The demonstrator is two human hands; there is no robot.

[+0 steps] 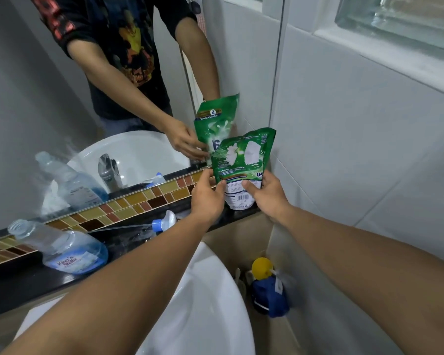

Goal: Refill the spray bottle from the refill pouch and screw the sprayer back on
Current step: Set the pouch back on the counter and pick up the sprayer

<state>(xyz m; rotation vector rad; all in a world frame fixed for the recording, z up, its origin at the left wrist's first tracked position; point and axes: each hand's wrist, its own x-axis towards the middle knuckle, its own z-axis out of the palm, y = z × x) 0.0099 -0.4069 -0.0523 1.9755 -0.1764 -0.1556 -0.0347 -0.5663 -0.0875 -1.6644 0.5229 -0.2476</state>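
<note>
A green refill pouch [244, 162] stands upright on the black ledge [128, 243] against the right wall corner. My left hand [207, 198] grips its lower left side and my right hand [268, 197] grips its lower right side. The clear spray bottle [62, 247], uncapped and holding a little blue liquid, stands at the ledge's left end. The sprayer head [164, 221], white and blue with a long dip tube, lies flat on the ledge between bottle and pouch.
A white washbasin [210, 303] sits below the ledge. A mirror [62, 111] behind it reflects the pouch, bottle, tap and a person's arms. A blue bottle with a yellow cap [265, 290] stands low beside the basin. White tiled wall on the right.
</note>
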